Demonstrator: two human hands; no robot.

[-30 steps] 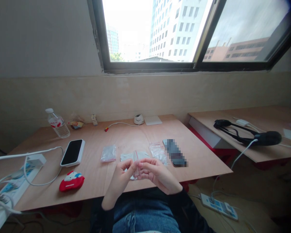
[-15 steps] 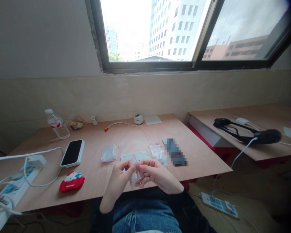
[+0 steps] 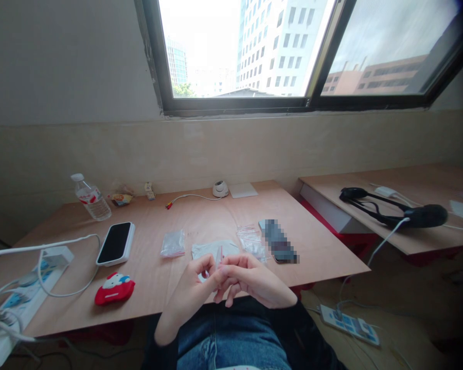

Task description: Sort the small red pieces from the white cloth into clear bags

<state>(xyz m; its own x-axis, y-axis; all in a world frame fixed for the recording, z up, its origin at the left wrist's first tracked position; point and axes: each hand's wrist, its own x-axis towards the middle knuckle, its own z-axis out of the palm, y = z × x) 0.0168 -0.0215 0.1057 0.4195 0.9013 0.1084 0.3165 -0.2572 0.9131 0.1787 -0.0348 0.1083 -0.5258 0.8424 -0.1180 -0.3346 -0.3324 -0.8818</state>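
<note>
My left hand (image 3: 195,285) and my right hand (image 3: 250,280) meet at the near edge of the wooden table (image 3: 200,216), fingers pinched together on a small clear zip bag with a red strip (image 3: 219,257). The bag stands up between the fingertips and is mostly hidden by them. Just beyond the hands lie a flat pile of clear bags (image 3: 215,249), a filled clear bag (image 3: 173,243) to the left and more small bags (image 3: 251,240) to the right.
A phone (image 3: 116,242) in a white case and a red plush case (image 3: 114,288) lie left. A water bottle (image 3: 91,197), power strip with cables (image 3: 19,293), blurred phone (image 3: 280,241) and a second table (image 3: 393,205) with black gear surround them.
Both hands have dropped slightly toward my lap and closed tighter on the small bag, which now stands more upright between the fingertips.
</note>
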